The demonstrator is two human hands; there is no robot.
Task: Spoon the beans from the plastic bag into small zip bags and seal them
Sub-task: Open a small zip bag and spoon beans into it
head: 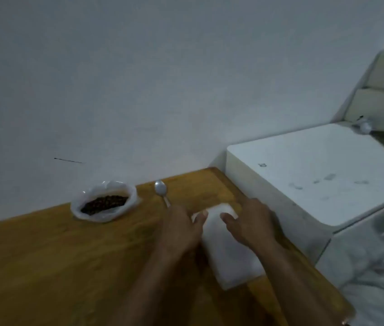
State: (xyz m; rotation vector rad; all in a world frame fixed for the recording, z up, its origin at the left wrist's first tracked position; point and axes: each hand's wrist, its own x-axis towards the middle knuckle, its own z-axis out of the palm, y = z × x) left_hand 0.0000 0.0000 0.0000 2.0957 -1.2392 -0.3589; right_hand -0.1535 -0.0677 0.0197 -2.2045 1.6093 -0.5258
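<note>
Lower center: both hands, left (pixel 181 228) and right (pixel 252 222), rest spread on the zip bags (pixel 228 250), gripping nothing. Spoon (pixel 161 190) lies between them and the bean-filled plastic bag (pixel 104 201) on the tabletop (pixel 45 267).

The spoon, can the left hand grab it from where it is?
Probably yes. The spoon lies bare on the table, its handle end right by the left hand. Nothing lies between them. That hand rests on the white packet and would have to let go first.
</note>
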